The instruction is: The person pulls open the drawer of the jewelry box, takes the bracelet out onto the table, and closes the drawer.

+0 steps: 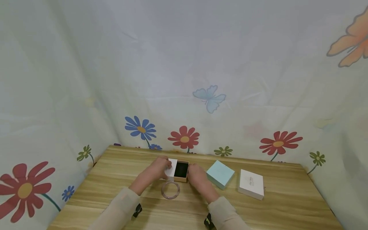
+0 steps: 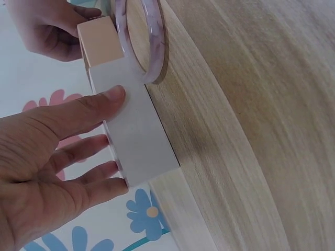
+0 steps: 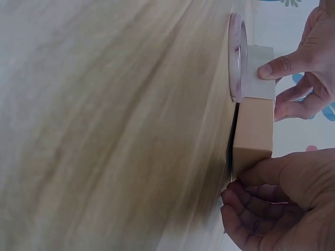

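Observation:
A small drawer-style box lies on the table, its white sleeve (image 1: 173, 163) partly off the tan drawer (image 1: 180, 179), which shows a black inside. My left hand (image 1: 156, 168) grips the sleeve, thumb flat on the near side and fingers at the far side, as the left wrist view shows. At the drawer's right end, my right hand (image 1: 197, 175) has thumb and curled fingers pinching the end of the drawer (image 3: 252, 125); the exact spot is hidden behind the thumb. Right in front of the box lies a pale pinkish, marbled bangle (image 2: 157, 42).
To the right of my right hand sits a light blue box (image 1: 220, 174), turned at an angle. Farther right is a white box (image 1: 251, 183) with small lettering on top. A curtain (image 1: 178, 105) printed with flowers and butterflies hangs along the wooden table's (image 1: 287, 195) back edge.

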A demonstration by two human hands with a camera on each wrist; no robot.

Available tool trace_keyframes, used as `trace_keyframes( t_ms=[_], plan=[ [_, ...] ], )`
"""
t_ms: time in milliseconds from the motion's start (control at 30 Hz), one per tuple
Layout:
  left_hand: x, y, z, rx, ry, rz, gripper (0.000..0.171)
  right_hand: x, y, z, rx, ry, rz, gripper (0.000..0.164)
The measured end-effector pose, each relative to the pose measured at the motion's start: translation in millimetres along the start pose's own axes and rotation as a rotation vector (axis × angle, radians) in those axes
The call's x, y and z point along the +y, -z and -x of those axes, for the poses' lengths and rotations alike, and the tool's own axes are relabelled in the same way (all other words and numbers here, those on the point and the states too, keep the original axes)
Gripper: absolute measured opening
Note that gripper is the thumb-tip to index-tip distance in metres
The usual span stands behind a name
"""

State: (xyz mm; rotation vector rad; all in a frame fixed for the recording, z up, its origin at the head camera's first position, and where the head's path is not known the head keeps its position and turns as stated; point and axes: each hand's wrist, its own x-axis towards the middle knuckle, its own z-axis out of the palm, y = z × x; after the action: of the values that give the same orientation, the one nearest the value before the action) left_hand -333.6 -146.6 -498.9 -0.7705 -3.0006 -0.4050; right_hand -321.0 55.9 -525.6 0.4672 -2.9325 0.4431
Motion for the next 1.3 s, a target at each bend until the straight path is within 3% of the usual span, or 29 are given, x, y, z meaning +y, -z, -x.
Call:
trace_keyframes(
  t_ms=[400, 633, 800, 1300],
  plan=[
    [5.6, 0.3, 1.9, -0.038, 0.008, -0.009, 0.037, 0, -8, 8, 0.043, 0.017, -0.018, 0.01],
    [2.6, -3.5, 2.5, -0.031, 0.033, -0.004, 0.038, -1, -11, 3, -0.012, 0.069, 0.008, 0.013],
    [1.1, -2.9, 1.6, -0.024, 0.015, -0.003, 0.037, 0, -13, 0, -0.029, 0.067, 0.021, 0.012],
    [1.4, 1.1, 0.1, -0.007, 0.009, 0.013, 0.036, 0, -16, -9, 0.044, 0.078, -0.018, 0.012]
  ],
)
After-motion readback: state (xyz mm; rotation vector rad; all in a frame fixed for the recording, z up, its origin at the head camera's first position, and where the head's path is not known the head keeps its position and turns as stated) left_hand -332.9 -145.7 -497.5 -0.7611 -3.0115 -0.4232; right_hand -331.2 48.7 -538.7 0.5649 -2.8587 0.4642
